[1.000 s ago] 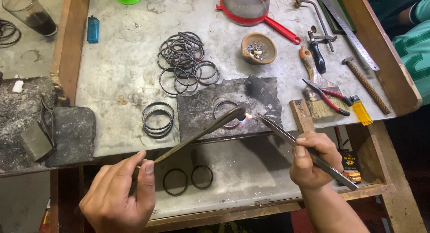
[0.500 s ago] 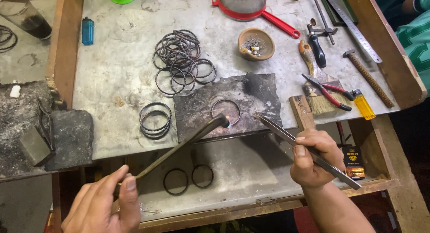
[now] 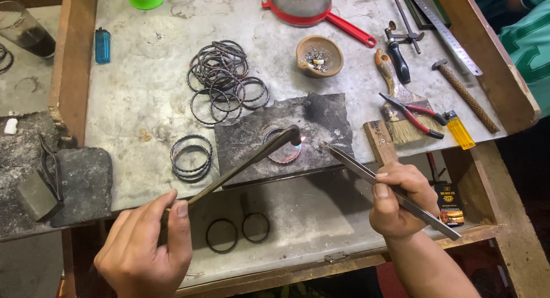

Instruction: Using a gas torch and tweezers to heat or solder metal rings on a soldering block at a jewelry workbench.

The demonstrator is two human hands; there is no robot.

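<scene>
My left hand [image 3: 146, 249] grips the back end of a long metal torch pipe [image 3: 246, 163]. Its bent tip throws a small flame onto a ring-shaped bangle [image 3: 283, 155] lying on a dark charred slab [image 3: 326, 117]. My right hand [image 3: 395, 200] holds long steel tweezers [image 3: 355, 166], whose points hover just right of the flame and the bangle. A heap of dark twisted bangles [image 3: 223, 80] lies beyond the slab. A short stack of bangles [image 3: 192, 156] sits left of it. Two more rings [image 3: 238, 232] rest on the lower shelf between my hands.
A clay bowl [image 3: 319, 55], red-handled sieve [image 3: 321, 6], brush [image 3: 401, 112], red pliers [image 3: 412, 114], yellow lighter [image 3: 460, 132], hammer [image 3: 464, 94] and steel ruler [image 3: 444, 28] crowd the right. A blue lighter [image 3: 102, 44] and glass [image 3: 26, 31] stand left. Another person's green sleeve [image 3: 530, 43] shows at right.
The torch tip has stayed over the bangle, and a small flame now shows at it. My left hand has shifted along the pipe's end. The tweezers hold nearly still.
</scene>
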